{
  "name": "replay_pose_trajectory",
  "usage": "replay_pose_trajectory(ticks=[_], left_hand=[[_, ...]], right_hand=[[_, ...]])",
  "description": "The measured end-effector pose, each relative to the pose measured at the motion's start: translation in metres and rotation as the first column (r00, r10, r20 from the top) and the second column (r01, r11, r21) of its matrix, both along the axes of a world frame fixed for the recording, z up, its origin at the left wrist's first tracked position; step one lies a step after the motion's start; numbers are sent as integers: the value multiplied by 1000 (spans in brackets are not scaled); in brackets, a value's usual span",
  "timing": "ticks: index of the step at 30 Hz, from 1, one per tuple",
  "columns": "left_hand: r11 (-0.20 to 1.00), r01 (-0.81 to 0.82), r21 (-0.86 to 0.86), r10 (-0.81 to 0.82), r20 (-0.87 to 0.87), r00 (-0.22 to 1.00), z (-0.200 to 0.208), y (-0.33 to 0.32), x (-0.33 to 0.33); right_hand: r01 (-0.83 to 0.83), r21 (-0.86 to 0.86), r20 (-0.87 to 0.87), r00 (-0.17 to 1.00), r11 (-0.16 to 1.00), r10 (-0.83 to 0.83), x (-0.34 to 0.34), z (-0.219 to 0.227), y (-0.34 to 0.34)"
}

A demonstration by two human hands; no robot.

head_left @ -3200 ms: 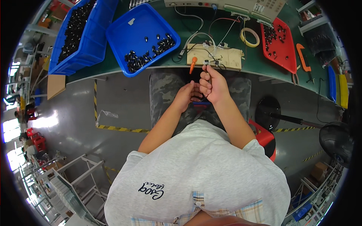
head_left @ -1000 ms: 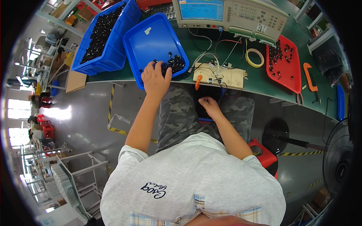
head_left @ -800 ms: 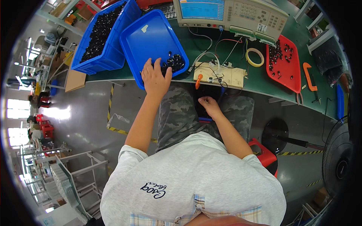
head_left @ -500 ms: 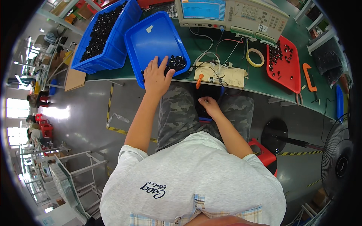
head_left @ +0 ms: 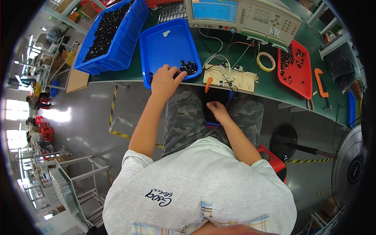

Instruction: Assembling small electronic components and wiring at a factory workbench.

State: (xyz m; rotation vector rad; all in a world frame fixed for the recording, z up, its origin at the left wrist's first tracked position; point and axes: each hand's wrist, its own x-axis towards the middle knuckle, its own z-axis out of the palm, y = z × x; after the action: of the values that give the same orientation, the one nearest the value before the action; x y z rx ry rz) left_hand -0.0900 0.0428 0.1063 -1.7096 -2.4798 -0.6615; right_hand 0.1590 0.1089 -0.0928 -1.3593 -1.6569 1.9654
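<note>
My left hand (head_left: 164, 82) rests over the near edge of a shallow blue tray (head_left: 168, 47). Its fingers bend down inside the tray with the thumb held apart, and no held thing shows. Beside the thumb lies a pile of small black parts (head_left: 189, 67), with a few more at the tray's near left corner. Between my thighs, my right hand (head_left: 219, 111) is closed with fingertips together, over a dark container (head_left: 211, 124) mostly hidden below the table edge. Whatever those fingers hold is too small to make out.
A deep blue bin (head_left: 113, 51) full of black parts stands left. Behind the cream wired fixture (head_left: 227, 78) with its orange lever stands a bench instrument (head_left: 250, 17). Rightward are a yellow tape roll (head_left: 266, 62), a red tray (head_left: 293, 70) of parts and an orange-handled tool (head_left: 321, 83).
The blue tray has shifted right and turned straighter. My left hand's spread fingers have curled, and the hand sits slightly nearer to me. My right hand stays in place.
</note>
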Motion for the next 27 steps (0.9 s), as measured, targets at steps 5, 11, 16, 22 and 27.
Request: replay_pose_trajectory(ticks=[5,11,16,22,27], left_hand=[[1000,17,-22,-17,28,999,-4,0,-1],[991,-80,105,74,59,996,-15,-1,1],[989,-127,82,116,124,986,-13,4,-1],[957,-289,11,279,230,932,-7,6,-4],[915,-401,47,379,246,892,-17,0,-23]], right_hand=[[-4,14,14,1000,1000,4,0,-8,0],[-3,5,23,1000,1000,3,-1,-2,1],[-8,22,17,1000,1000,7,-2,-10,2],[-7,10,22,1000,1000,7,0,-5,-1],[-1,26,40,999,1000,0,0,-5,-2]])
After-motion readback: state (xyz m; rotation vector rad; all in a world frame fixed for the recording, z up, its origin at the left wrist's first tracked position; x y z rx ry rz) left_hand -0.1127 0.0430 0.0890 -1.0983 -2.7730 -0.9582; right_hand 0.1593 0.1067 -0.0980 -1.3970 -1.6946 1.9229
